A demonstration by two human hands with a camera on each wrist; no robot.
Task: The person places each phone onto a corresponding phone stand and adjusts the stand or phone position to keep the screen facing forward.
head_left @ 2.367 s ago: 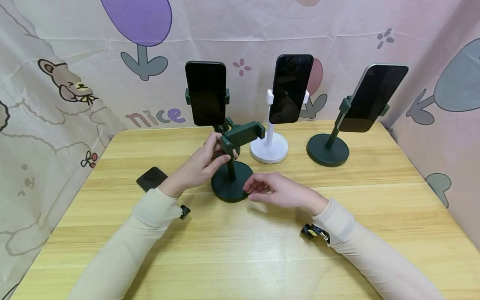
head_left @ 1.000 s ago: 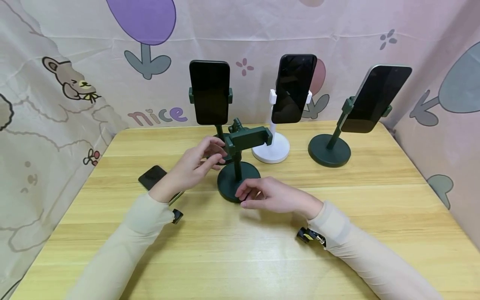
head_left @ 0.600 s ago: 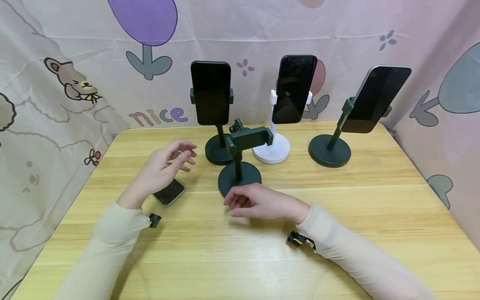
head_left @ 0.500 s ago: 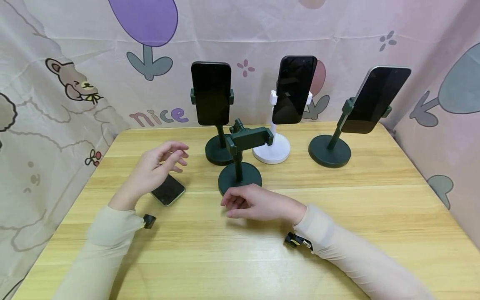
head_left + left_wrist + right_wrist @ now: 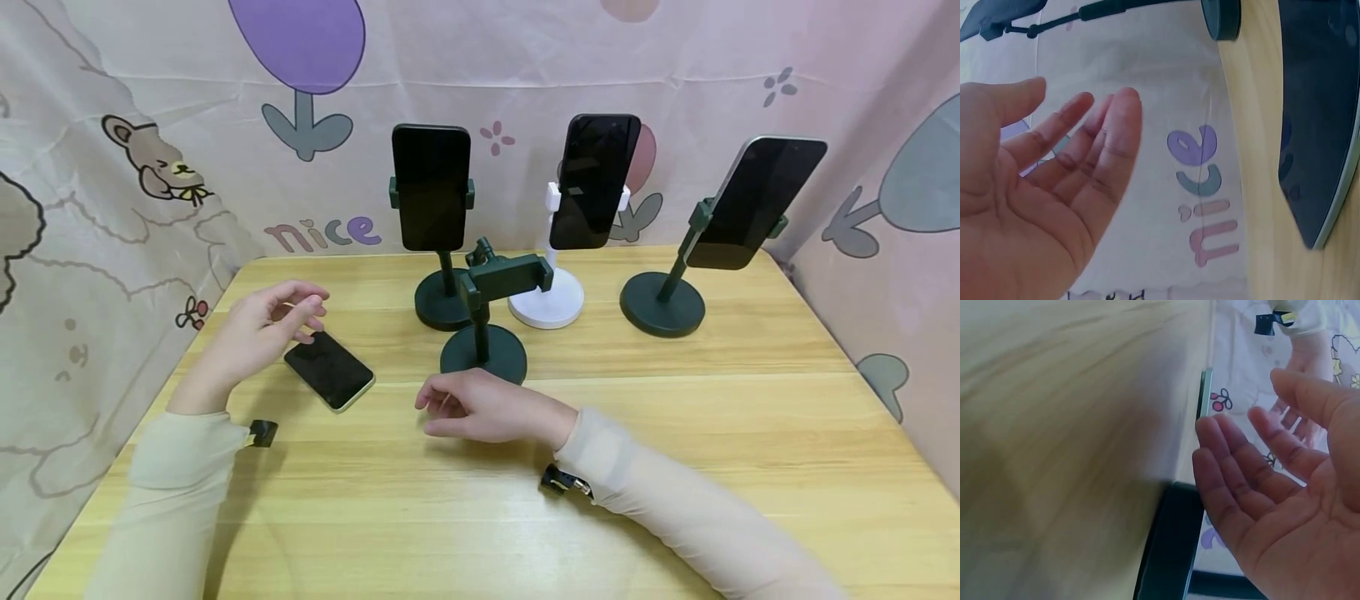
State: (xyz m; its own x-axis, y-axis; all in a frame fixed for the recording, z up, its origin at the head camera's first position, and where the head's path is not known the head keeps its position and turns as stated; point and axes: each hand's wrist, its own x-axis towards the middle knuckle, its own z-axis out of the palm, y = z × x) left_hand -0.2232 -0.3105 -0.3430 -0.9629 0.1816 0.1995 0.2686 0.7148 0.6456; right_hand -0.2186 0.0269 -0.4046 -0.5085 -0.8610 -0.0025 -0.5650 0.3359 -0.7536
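Observation:
A phone [image 5: 330, 371] with a dark screen and pale edge lies flat on the left of the table. Just above its far left end hovers my left hand [image 5: 255, 333], fingers loosely bent; the left wrist view shows nothing in its palm. An unloaded dark green phone stand [image 5: 506, 277] stands near the middle, its clamp tilted. My right hand [image 5: 483, 407] is in front of that stand's round base [image 5: 483, 354] and hides part of it. Its relaxed fingers hold nothing, as the palm [image 5: 1297, 531] in the right wrist view shows.
Behind stand a green stand with an upright phone [image 5: 431, 187], a white stand [image 5: 547, 300] with a phone [image 5: 596, 182], and at right a green stand [image 5: 662, 304] with a tilted phone [image 5: 757, 202]. A patterned cloth [image 5: 465, 50] hangs behind the wooden table [image 5: 420, 525].
My left hand has let go of the empty green stand and moved left to the lying phone. That stand shifted slightly right at first. My right hand has drifted left and nearer.

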